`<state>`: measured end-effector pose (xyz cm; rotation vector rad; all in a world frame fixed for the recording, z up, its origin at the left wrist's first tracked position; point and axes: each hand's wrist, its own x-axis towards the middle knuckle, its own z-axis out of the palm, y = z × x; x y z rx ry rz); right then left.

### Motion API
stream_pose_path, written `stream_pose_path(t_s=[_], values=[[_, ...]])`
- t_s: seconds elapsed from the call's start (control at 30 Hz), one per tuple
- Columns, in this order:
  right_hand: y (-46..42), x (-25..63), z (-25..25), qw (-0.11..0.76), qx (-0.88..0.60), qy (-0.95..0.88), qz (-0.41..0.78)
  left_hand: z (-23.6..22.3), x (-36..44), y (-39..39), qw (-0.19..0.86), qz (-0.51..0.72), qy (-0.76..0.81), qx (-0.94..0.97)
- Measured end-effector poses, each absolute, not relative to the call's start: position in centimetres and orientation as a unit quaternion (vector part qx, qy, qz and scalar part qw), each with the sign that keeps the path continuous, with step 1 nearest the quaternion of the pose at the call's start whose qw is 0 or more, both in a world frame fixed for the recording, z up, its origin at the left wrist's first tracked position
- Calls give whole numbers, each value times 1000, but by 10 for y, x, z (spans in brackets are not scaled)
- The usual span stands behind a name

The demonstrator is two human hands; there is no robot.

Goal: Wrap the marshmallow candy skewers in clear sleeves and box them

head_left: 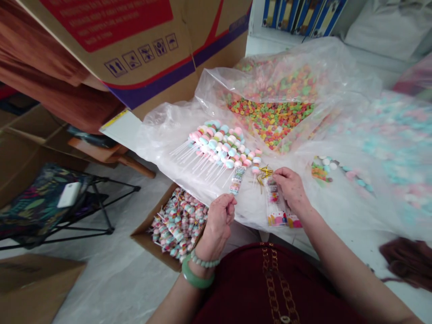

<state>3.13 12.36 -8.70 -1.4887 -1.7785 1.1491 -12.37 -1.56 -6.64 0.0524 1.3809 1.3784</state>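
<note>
My left hand (pixel 220 217) pinches the stick end of a wrapped candy skewer (pixel 237 179) that points up toward the pile. My right hand (pixel 290 186) rests curled on a stack of printed clear sleeves (pixel 277 210), fingertips touching gold twist ties (pixel 265 173). A pile of pastel candy skewers (pixel 220 145) on white sticks lies just beyond both hands on a plastic sheet (pixel 168 130).
An open bag of coloured ring candies (pixel 273 114) sits behind the pile. A cardboard box of wrapped skewers (pixel 178 225) stands on the floor at lower left. A large carton (pixel 145 49) looms upper left; a folding stool (pixel 50 202) at left. Loose pastel candies (pixel 337 171) lie right.
</note>
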Motion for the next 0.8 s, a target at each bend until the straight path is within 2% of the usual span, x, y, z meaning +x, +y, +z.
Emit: stream_pose_path(t_s=[0.13,0.23,0.3,0.4,0.53,0.67,0.8], values=[[111,14,-77,133,-533,-801,236,-67,-118,-9,580,583,569,22],[106,4,-79,99,-537,-817,186,-66,-116,-8,584,578,569,15],[111,7,-82,123,-561,-778,254,-64,-119,-9,584,578,570,10],[125,18,-87,197,-584,-664,423,-62,-123,-9,584,578,570,10],[135,28,-85,273,-547,-557,562,-61,-121,-3,594,578,560,20],[133,28,-80,301,-514,-517,615,-60,-118,3,609,575,546,34],[136,32,-83,286,-532,-553,574,-60,-121,1,607,580,543,27]])
